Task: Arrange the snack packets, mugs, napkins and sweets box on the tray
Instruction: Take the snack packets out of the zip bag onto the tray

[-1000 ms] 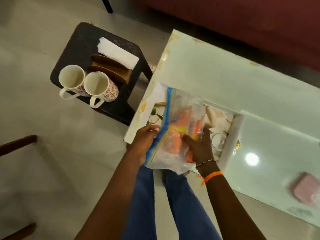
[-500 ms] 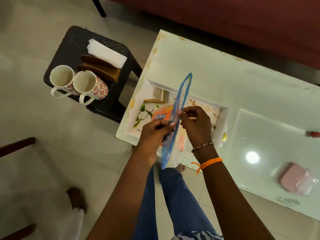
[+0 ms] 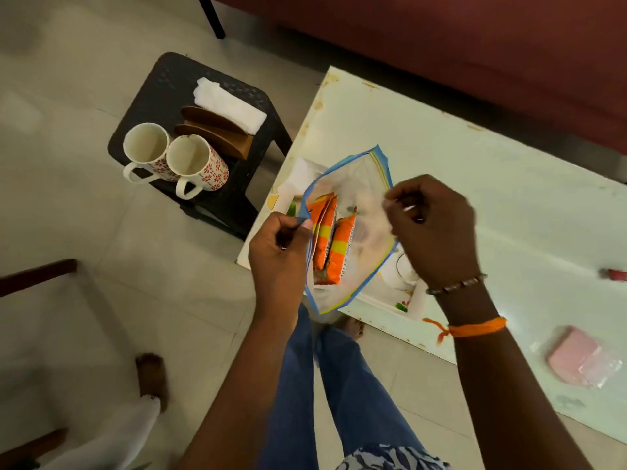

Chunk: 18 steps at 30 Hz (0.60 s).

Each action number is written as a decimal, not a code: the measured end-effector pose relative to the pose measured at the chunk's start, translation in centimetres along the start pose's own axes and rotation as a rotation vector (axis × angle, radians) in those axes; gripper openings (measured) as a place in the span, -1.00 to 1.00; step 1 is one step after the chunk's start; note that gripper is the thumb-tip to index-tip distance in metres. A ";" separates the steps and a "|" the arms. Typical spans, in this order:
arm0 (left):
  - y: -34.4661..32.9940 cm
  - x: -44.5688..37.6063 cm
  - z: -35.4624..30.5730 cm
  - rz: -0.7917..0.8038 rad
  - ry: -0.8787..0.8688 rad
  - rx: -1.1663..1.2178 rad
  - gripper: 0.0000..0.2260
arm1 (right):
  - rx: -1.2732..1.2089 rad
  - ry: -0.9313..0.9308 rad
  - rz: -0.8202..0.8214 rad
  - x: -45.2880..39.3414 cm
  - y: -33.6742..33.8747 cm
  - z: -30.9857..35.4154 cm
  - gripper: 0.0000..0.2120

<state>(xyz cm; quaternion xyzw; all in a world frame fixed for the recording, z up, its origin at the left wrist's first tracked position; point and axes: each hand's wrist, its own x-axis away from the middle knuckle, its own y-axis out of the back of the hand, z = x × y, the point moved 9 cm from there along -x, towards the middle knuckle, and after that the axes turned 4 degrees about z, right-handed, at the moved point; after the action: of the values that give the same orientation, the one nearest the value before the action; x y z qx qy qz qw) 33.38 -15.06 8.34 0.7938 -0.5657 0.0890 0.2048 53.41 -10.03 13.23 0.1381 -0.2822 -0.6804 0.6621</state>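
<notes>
A clear zip-top plastic bag (image 3: 353, 228) sits at the frame's centre, above the near-left corner of the white glass-topped worktop (image 3: 475, 184). Orange-and-yellow foil snack packets (image 3: 330, 245) stand inside it. The left hand (image 3: 278, 252) grips the bag's rim at 9 o'clock, the right hand (image 3: 431, 225) grips at 3 o'clock. Beneath the bag a white printed tray (image 3: 390, 300) lies on the worktop. At 10 o'clock a black woven plastic stool (image 3: 169, 83) carries two white flower-patterned ceramic mugs (image 3: 173, 157) side by side; behind them is a brown wooden napkin holder (image 3: 217, 130), then white folded paper napkins (image 3: 230, 103). At 4 o'clock a pink rectangular box (image 3: 573, 354) lies on the worktop.
</notes>
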 end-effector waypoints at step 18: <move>1.0 0.1 2.2 0.023 0.037 -0.067 -0.94 | 0.315 -0.327 0.413 -5.1 -18.8 -6.4 -0.65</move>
<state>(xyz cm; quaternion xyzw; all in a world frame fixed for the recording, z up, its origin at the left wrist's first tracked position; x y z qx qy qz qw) 32.27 -16.31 6.65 0.7781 -0.5736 0.0872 0.2406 41.97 -7.01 -3.52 0.0674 -0.5091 -0.4924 0.7027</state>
